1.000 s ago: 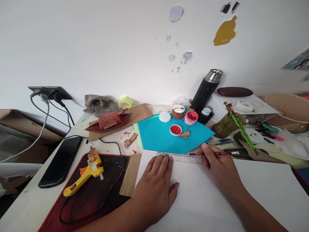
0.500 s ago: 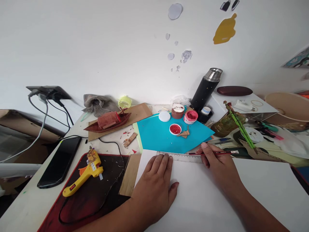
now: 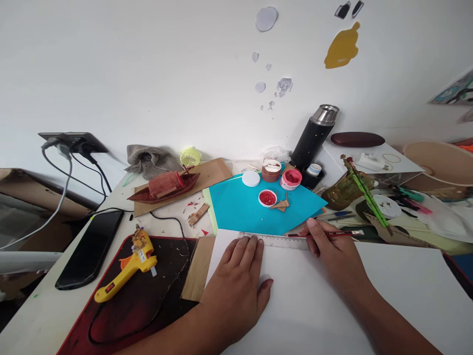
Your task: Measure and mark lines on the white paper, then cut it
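Note:
My left hand [image 3: 240, 278] lies flat with its fingers stretched out. Its fingertips press a clear ruler [image 3: 283, 242] along the top edge of a large white sheet of paper [image 3: 295, 305]. In my right hand [image 3: 330, 251] is a dark red pencil [image 3: 345, 233], held between thumb and fingers. The pencil lies almost level, its tip pointing left along the ruler's upper edge. My right fingers are also close to the ruler's right end, and whether they touch it is hidden.
Beyond the ruler, a blue sheet [image 3: 236, 212] carries open paint pots [image 3: 290, 179] and a red-filled lid [image 3: 267, 198]. Leftward are a model boat [image 3: 164, 187], a yellow glue gun [image 3: 127, 268] with its cord, and a phone [image 3: 90, 249]. A black flask [image 3: 314, 138] and brushes [image 3: 365, 192] stand right.
The whole view has shifted very slightly. Both hands, the ruler and the pencil keep practically the same positions.

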A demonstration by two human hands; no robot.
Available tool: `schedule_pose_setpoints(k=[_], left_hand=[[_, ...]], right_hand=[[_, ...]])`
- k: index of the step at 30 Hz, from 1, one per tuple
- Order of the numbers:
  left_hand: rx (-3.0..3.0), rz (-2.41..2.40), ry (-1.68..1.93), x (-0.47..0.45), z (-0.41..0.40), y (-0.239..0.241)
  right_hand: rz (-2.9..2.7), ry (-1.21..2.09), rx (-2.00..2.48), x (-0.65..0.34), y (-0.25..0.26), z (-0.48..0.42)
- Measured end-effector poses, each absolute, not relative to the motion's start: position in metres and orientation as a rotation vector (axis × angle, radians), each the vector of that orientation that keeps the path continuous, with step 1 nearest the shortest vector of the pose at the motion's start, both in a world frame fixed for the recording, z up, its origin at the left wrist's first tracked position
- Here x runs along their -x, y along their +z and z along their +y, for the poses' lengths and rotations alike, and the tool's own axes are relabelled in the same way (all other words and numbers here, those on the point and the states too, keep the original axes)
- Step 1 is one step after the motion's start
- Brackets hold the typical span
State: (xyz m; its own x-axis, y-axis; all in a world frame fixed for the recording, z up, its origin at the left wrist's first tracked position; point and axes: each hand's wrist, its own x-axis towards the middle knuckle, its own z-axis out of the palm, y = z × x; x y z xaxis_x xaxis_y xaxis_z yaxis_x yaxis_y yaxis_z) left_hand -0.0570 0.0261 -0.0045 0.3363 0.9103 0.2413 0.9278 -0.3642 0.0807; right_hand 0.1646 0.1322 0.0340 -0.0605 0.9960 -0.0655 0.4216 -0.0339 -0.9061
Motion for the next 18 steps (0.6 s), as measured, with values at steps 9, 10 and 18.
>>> schedule_pose_setpoints(k=[9,10,18], left_hand=[[2.528,-1.752,-0.368,0.0564,0.0257,-0.0054],[2.526,-1.752,-0.368,0.0566,0.0258,-0.0055],[2.512,-1.726,-0.365,0.0576,0.0261,-0.0044]], right_hand=[[-1.548,1.073,1.52,-0.1652,0.0341,0.131],[-1.548,1.073,1.519,-0.1653,0.0339,0.1312],[-1.554,1.05,1.517,-0.1663,0.0321,0.1306]])
